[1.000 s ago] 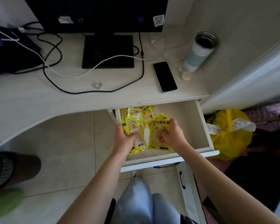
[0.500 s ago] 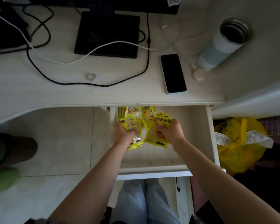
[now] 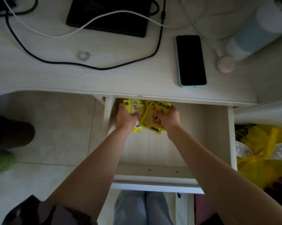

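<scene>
Left hand (image 3: 126, 119) and right hand (image 3: 169, 119) grip packets (image 3: 149, 118) in one drawer (image 3: 202, 137).

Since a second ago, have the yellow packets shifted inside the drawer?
Yes. The yellow packets, gripped by the left hand and right hand, have gone back from the drawer front toward the desk edge.

Dim room light, blurred edges, wide-angle warp

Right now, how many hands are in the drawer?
2: the left hand grips yellow packets by the left wall of the drawer; the right hand grips packets beside it.
</scene>
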### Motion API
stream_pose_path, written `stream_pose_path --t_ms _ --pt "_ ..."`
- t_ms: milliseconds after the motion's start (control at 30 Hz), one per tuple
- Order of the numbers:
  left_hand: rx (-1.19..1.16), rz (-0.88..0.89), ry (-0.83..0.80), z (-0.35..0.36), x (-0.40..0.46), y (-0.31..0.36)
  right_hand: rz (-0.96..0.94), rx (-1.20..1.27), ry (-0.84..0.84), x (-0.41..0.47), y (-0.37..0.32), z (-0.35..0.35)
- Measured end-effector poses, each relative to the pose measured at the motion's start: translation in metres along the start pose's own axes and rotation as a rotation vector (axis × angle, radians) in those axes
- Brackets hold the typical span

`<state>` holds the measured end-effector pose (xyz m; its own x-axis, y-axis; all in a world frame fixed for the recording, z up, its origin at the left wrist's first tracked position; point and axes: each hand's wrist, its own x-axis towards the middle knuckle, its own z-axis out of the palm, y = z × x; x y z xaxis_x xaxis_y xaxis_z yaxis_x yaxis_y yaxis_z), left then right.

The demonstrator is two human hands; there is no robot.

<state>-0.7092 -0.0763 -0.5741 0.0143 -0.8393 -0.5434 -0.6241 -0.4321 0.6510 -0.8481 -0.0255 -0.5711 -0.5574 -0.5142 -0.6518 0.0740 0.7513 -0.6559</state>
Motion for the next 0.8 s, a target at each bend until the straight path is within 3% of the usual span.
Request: stream_pose_path --t_ms 367,800 --pt "0.049 0.039 0.072 0.005 0.023 0.011 -0.05 -0.124 -0.028 0.019 -0.002 0.011" --pt "0.301 0.208 0.099 0.002 0.014 0.001 -0.1 -0.301 -0.011 0.009 -0.008 -0.003"
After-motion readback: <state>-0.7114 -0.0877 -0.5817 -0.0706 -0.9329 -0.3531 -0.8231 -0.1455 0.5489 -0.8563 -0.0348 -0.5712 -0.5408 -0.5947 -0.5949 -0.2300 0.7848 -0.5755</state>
